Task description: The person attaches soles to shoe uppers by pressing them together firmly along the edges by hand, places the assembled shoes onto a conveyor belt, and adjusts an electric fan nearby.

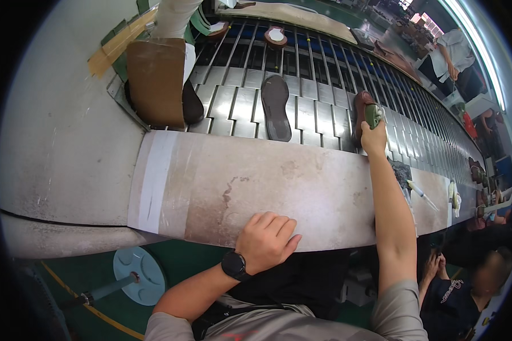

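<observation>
My right hand (374,138) reaches out over the conveyor and grips a reddish-brown shoe (359,108) by its heel end, where a green shoe last (373,115) sits inside. The shoe is on the metal slats. Curled loosely, my left hand (265,241) rests at the near edge of the pale board (313,187), with no object showing in its fingers; a dark watch (234,265) is on that wrist. Between the hands and farther off, a dark grey shoe sole (276,108) lies lengthwise on the slats.
Brown cardboard (155,82) at the left partly hides another dark sole (192,105). Beyond the slats, rollers carry a shoe part with a white insole (276,36). A pen-like tool (421,193) lies right of my right forearm. A person (458,298) sits at the lower right.
</observation>
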Motion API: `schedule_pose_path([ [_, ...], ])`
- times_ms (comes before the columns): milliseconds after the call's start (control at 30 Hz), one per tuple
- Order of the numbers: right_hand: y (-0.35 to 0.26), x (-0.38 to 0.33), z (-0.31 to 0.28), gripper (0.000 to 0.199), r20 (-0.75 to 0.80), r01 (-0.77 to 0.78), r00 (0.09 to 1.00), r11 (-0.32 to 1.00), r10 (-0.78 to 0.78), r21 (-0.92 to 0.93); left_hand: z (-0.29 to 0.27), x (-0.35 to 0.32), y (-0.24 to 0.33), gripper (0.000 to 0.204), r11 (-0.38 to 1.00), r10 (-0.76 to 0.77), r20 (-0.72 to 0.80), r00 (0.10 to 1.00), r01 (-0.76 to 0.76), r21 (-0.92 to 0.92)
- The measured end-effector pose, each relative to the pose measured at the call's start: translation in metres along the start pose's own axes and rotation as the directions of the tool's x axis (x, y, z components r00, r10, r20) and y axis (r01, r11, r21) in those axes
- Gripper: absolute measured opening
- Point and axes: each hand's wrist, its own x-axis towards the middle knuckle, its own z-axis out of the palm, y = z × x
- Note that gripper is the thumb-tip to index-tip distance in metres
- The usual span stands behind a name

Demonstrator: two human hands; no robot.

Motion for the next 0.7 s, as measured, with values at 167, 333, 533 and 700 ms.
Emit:
schedule_pose_path([
  [167,-0.042,-0.085,-0.03,0.076,-0.097,0.277,0.957,0.96,-0.273,0.034,-0.002,0.002,0.001,0.032,1.0,0.01,0.028,1.0,-0.011,0.028],
  [333,-0.145,-0.255,-0.1,0.074,0.364,0.447,0.525,0.613,-0.769,0.651,-0.003,0.009,-0.003,0.034,0.996,0.033,0.221,0.975,-0.013,-0.092],
  [533,-0.183,-0.282,-0.117,0.081,0.499,0.612,0.242,0.53,-0.832,0.587,0.001,0.025,-0.009,0.036,0.986,0.116,0.391,0.913,-0.058,-0.157],
  [700,-0.177,-0.28,-0.115,0.069,0.461,0.534,0.237,0.511,-0.855,0.673,0.009,0.03,-0.012,0.038,0.98,0.139,0.434,0.89,-0.062,-0.187],
])
